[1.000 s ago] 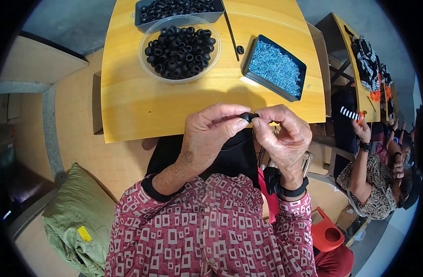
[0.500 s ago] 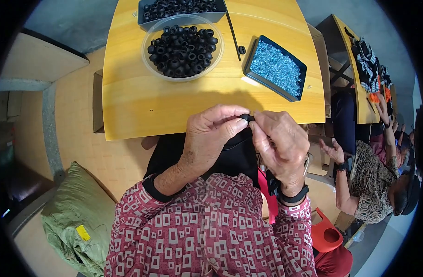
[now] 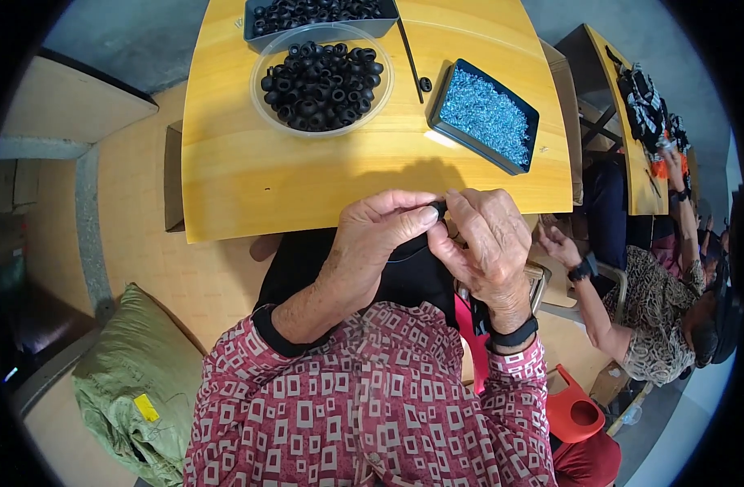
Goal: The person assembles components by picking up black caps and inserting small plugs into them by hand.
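Observation:
My left hand and my right hand meet just in front of the yellow table, fingertips pinched together on a small black ring that is mostly hidden between them. A thin dark thread hangs below the fingers over my black lap. Farther back on the table stand a clear round bowl full of black rings and a dark rectangular tray of small shiny blue-silver pieces.
A second dark tray of black rings sits at the table's far edge, with a thin black rod and one loose ring beside it. A green sack lies on the floor at left. Another seated person works at right; a red stool stands beside me.
Both hands have stayed pinched on the small ring, shifting only slightly. The person at right has lowered a hand from the neighbouring table.

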